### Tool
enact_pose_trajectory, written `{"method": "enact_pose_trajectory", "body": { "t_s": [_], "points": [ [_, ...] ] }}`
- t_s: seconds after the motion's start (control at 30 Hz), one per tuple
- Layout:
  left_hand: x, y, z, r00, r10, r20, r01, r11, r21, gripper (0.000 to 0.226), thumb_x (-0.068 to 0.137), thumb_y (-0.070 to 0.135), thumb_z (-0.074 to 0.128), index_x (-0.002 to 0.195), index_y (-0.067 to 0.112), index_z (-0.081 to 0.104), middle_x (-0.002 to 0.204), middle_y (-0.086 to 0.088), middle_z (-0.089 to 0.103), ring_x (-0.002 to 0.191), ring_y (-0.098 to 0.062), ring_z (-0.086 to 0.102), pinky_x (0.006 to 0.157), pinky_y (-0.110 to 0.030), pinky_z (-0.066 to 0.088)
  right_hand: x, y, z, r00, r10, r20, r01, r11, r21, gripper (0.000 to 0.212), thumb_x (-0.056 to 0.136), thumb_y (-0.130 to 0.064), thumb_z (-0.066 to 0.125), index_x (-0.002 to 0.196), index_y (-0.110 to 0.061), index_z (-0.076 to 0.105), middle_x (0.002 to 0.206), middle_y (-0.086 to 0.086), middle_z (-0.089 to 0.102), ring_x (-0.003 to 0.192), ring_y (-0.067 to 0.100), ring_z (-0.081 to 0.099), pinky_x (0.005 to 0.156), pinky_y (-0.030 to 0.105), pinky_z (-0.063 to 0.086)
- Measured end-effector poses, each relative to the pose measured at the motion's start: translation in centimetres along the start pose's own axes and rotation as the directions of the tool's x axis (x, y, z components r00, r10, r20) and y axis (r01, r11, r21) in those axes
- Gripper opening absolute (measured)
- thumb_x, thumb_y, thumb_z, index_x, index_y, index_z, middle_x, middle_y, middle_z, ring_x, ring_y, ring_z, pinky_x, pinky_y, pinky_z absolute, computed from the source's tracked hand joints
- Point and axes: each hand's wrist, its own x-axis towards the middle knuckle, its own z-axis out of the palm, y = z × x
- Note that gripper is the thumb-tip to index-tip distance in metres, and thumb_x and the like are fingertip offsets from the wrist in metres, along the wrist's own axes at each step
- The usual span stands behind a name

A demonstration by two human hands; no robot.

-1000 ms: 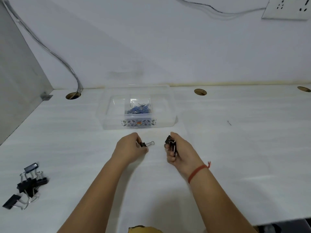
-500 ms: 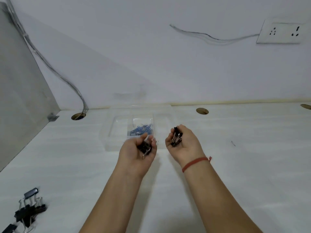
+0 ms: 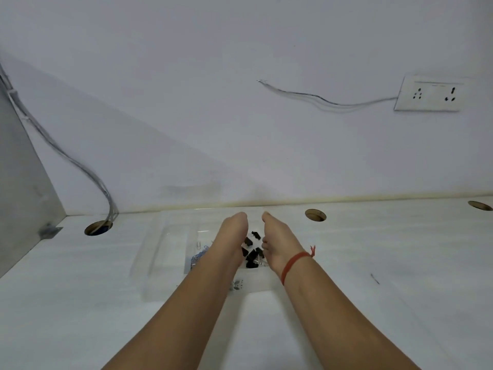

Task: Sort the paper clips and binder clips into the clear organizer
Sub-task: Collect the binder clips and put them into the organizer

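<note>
The white wall (image 3: 240, 76) is taking up most of what can be seen, with a socket plate (image 3: 430, 94) on the right and a loose wire (image 3: 328, 100) trailing from it. Below it the white desk (image 3: 386, 263) is stretching across, pierced by round cable holes (image 3: 315, 215); a grey cable bundle (image 3: 80, 166) is dropping into the left one. The clear organizer (image 3: 160, 252) is sitting on the desk near the back edge, its walls so transparent that the outline is hard to trace, and both forearms are covering much of its front. The left hand (image 3: 230, 241) and right hand (image 3: 280, 245) are hanging over its right compartment, palms turned inward facing each other, fingers loosened and gripping nothing I can see. Between them black binder clips (image 3: 252, 256) are showing, some blurred. Blue paper clips (image 3: 198, 259) are lying in the middle compartment, half hidden behind the left wrist. A red thread (image 3: 294, 261) is circling the right wrist.
</note>
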Motion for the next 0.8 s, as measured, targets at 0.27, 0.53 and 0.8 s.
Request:
{"method": "enact_pose_trajectory", "body": {
  "t_s": [0.27, 0.53, 0.8],
  "points": [
    [-9.6, -3.8, -4.0, 0.969, 0.207, -0.132, -0.230, 0.954, -0.190, 0.012, 0.085, 0.007, 0.056, 0.074, 0.006, 0.062, 0.076, -0.007, 0.061, 0.072, -0.020, 0.055, 0.063, -0.024, 0.049, -9.0, 2.2, -1.6, 0.996, -0.090, 0.017, 0.077, 0.928, 0.364, 0.018, 0.093, -0.006, 0.048, 0.085, 0.003, 0.061, 0.080, 0.013, 0.059, 0.071, 0.021, 0.057, 0.084, 0.032, 0.052],
    [-18.9, -13.4, -15.6, 0.852, 0.316, -0.418, -0.346, 0.938, 0.004, 0.015, 0.086, 0.011, 0.054, 0.084, 0.015, 0.068, 0.091, -0.002, 0.069, 0.086, -0.019, 0.064, 0.074, -0.033, 0.053, -16.3, 13.1, 4.5, 0.926, -0.043, 0.375, -0.008, 0.991, 0.135, 0.017, 0.086, 0.005, 0.054, 0.082, -0.006, 0.066, 0.072, 0.008, 0.060, 0.064, 0.016, 0.057, 0.061, 0.018, 0.054],
    [-20.6, -17.4, -28.2, 0.685, 0.444, -0.577, 0.112, 0.719, 0.686, 0.035, 0.076, 0.014, 0.058, 0.111, 0.016, 0.062, 0.111, -0.007, 0.058, 0.098, -0.029, 0.056, 0.072, -0.030, 0.041, -17.9, 19.7, 14.5, 0.731, -0.148, 0.666, 0.584, 0.639, -0.500, 0.042, 0.072, -0.008, 0.064, 0.111, -0.022, 0.066, 0.112, 0.001, 0.058, 0.099, 0.019, 0.061, 0.095, 0.036, 0.050]
  ]
}}
